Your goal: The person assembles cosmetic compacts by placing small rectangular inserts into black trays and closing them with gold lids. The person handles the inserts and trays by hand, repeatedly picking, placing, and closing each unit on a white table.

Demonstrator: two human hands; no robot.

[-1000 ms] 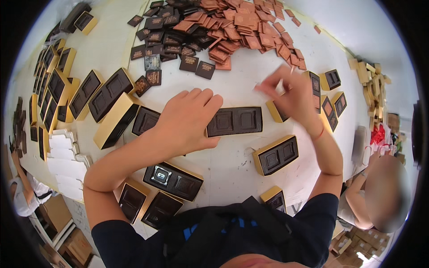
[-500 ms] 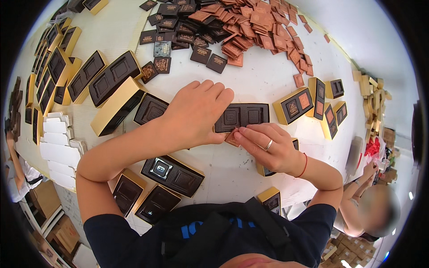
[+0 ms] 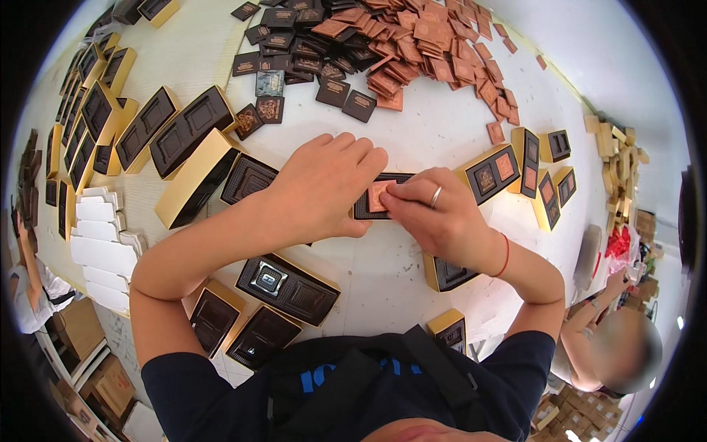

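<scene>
My left hand [image 3: 324, 184] is closed over the left end of a box with a black two-recess insert [image 3: 361, 212], thumb at its near edge. My right hand [image 3: 442, 214], with a ring on one finger, pinches a flat copper-brown square packet [image 3: 378, 196] over the insert's left recess. Whether the packet touches the bottom is hidden by the fingers. Left of my left hand, another black insert [image 3: 247, 179] shows partly, beside a gold box [image 3: 195, 180] tipped on its side.
At the far side lie heaped copper squares [image 3: 427, 44] and black squares [image 3: 294, 48]. Filled gold boxes [image 3: 490, 173] stand right; unfilled ones [image 3: 195, 129] stand left, near stacked white cards [image 3: 103, 254]. Closer to me are more boxes [image 3: 287, 287]. Another person [image 3: 589, 339] sits at right.
My right hand has moved up and slightly left, bringing the copper-brown square packet from the box's near edge to over the left recess. My left hand stays on the box.
</scene>
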